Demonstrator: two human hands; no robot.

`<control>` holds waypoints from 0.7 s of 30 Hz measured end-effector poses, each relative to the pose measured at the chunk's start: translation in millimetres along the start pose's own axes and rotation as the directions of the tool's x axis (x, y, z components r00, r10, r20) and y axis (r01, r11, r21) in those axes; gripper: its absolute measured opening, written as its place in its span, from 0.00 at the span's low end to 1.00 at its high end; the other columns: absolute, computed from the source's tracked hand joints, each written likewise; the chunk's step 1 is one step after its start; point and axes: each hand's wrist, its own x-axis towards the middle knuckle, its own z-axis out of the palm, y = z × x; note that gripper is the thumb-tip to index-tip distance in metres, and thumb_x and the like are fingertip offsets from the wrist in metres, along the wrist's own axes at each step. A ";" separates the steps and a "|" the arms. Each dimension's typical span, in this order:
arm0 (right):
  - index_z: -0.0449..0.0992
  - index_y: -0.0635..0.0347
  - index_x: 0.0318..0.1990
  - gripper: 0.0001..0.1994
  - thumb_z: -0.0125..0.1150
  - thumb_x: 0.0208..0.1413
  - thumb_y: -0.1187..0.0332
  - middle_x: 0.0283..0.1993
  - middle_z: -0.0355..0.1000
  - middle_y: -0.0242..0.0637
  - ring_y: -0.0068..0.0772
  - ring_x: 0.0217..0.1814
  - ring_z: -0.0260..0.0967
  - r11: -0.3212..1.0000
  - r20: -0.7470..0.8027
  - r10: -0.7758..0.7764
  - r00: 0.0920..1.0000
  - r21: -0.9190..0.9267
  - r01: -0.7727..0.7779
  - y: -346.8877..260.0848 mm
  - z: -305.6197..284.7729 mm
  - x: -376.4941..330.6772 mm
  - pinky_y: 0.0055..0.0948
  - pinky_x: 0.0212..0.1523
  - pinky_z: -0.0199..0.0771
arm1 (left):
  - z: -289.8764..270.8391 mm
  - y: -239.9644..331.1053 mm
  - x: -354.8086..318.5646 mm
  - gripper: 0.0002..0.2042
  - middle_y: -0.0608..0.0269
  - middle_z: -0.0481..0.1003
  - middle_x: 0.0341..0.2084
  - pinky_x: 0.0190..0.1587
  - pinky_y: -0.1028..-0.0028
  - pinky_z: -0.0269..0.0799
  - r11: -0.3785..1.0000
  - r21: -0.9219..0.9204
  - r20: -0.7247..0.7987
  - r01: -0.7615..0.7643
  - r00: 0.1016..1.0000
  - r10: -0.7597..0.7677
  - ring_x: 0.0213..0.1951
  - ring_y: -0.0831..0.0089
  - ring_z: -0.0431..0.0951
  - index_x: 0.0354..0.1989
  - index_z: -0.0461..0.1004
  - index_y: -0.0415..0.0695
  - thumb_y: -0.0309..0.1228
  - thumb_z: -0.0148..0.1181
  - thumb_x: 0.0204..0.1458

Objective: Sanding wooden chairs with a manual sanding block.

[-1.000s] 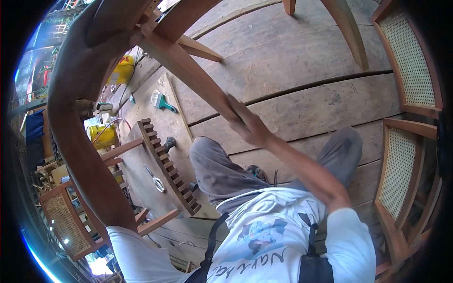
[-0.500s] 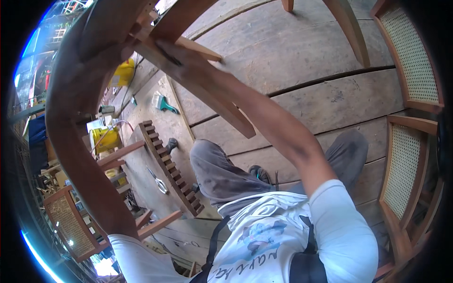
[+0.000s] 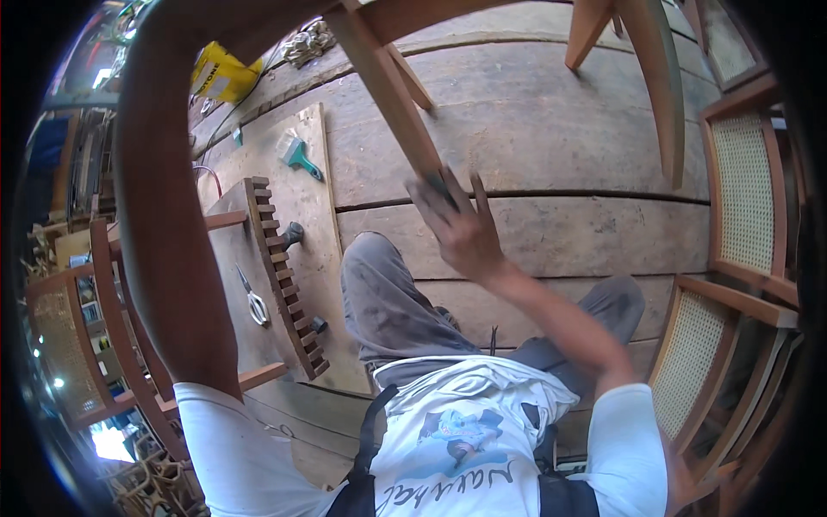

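Observation:
My right hand (image 3: 469, 233) is at the lower end of a tapered wooden leg (image 3: 392, 103), its fingers stretched along and around the tip. Between the fingers and the wood is a small dark, greenish flat piece (image 3: 444, 188) that looks like sandpaper; blur hides its edges. The leg belongs to a reddish-brown wooden frame (image 3: 439, 17), tilted up at the top of the view. My left arm (image 3: 172, 215) rises along the left side and bends over toward the top of that leg. Its hand is cut off by the upper edge.
On the plank floor (image 3: 534, 233) at left lie a green-handled brush (image 3: 300, 158), scissors (image 3: 252, 297) and a slatted wooden piece (image 3: 284, 284). A yellow bucket (image 3: 226, 73) stands farther off. Cane-panelled chair frames (image 3: 745, 189) line the right side; another cane panel (image 3: 65, 345) is at left.
My right hand has slid down the leg from near its top to its tip. The frame has shifted up and right in view, and my left hand has passed out of the upper edge.

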 end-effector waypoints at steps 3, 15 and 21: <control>0.73 0.54 0.67 0.26 0.54 0.60 0.73 0.72 0.68 0.32 0.44 0.80 0.54 0.981 -0.260 -0.158 0.953 -0.151 0.121 15.2 4.6 135.8 0.52 0.77 0.49 | -4.1 -1.8 0.4 0.28 0.54 0.80 0.48 0.52 0.67 0.76 0.999 0.032 0.031 -0.024 0.999 0.023 0.47 0.66 0.80 0.58 0.73 0.37 0.41 0.70 0.52; 0.71 0.58 0.68 0.25 0.57 0.62 0.72 0.78 0.58 0.38 0.53 0.82 0.49 0.988 0.227 -0.008 0.974 0.153 -0.028 19.5 1.0 -111.7 0.61 0.79 0.43 | -8.5 16.5 17.1 0.25 0.57 0.80 0.44 0.45 0.72 0.77 0.980 0.193 0.119 -0.050 0.992 0.027 0.42 0.71 0.80 0.56 0.74 0.35 0.39 0.68 0.54; 0.59 0.68 0.73 0.30 0.49 0.62 0.82 0.75 0.60 0.50 0.55 0.80 0.52 0.964 -0.563 0.199 0.802 0.261 -0.055 90.2 -10.1 97.8 0.48 0.79 0.49 | -3.9 16.5 6.8 0.25 0.58 0.81 0.39 0.44 0.71 0.78 0.993 0.094 0.118 -0.071 0.991 0.059 0.41 0.71 0.80 0.57 0.74 0.37 0.36 0.71 0.53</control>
